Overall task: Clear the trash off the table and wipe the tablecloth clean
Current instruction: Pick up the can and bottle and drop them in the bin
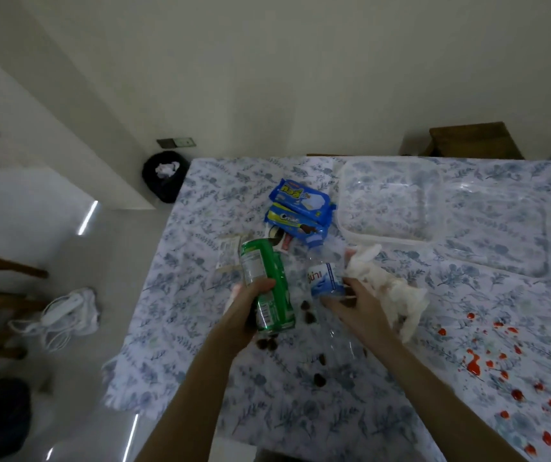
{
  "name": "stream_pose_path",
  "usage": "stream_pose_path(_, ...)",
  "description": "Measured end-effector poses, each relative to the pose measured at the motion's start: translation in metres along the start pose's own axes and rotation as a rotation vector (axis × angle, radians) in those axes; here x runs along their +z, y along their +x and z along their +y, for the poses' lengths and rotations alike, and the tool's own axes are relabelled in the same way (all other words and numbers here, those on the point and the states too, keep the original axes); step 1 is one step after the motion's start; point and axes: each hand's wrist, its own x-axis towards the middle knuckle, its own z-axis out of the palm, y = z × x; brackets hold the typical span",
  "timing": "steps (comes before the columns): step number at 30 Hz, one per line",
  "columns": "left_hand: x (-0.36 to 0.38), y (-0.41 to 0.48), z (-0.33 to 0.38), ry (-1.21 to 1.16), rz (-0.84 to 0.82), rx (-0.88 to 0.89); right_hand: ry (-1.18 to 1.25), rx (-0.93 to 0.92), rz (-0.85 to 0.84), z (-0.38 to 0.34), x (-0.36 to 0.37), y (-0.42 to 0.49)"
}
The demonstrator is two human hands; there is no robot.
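My left hand (249, 306) grips a green can (264, 281) held above the floral tablecloth (434, 295). My right hand (354, 303) holds a clear plastic bottle with a blue label (325, 280) together with a crumpled white tissue (387, 288). Behind the can lie two blue snack wrappers (301, 208), a small torn wrapper (279, 240) and a small pale packet (229, 251). Dark crumbs (311, 318) are scattered under my hands. Red sauce spots (514, 371) stain the cloth at the right.
A clear plastic container (391, 201) and its lid (501, 228) sit at the back right of the table. A black-lined trash bin (164, 176) stands on the floor past the table's far left corner. A white power strip with cable (64, 311) lies on the floor at left.
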Motion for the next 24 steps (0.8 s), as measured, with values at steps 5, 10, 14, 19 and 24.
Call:
stream_pose_path(5,-0.065,-0.037,0.009,-0.072,0.034,0.072,-0.010,-0.059,-0.104,-0.039,0.052,-0.006)
stream_pose_path(10,-0.142,-0.069,0.007,-0.188,0.106,0.103,-0.017,-0.088,-0.213,-0.072,0.134,-0.016)
stream_pose_path(14,-0.217,-0.091,0.005,-0.202,0.121,0.150,-0.041,-0.096,-0.278,-0.093,0.211,-0.038)
stream_pose_path(19,-0.318,-0.111,-0.004,-0.228,0.078,0.166,-0.053,-0.036,-0.289,-0.097,0.315,-0.064)
stream_pose_path(24,-0.391,-0.124,-0.002,-0.260,0.058,0.164,-0.003,0.057,-0.305,-0.110,0.397,-0.081)
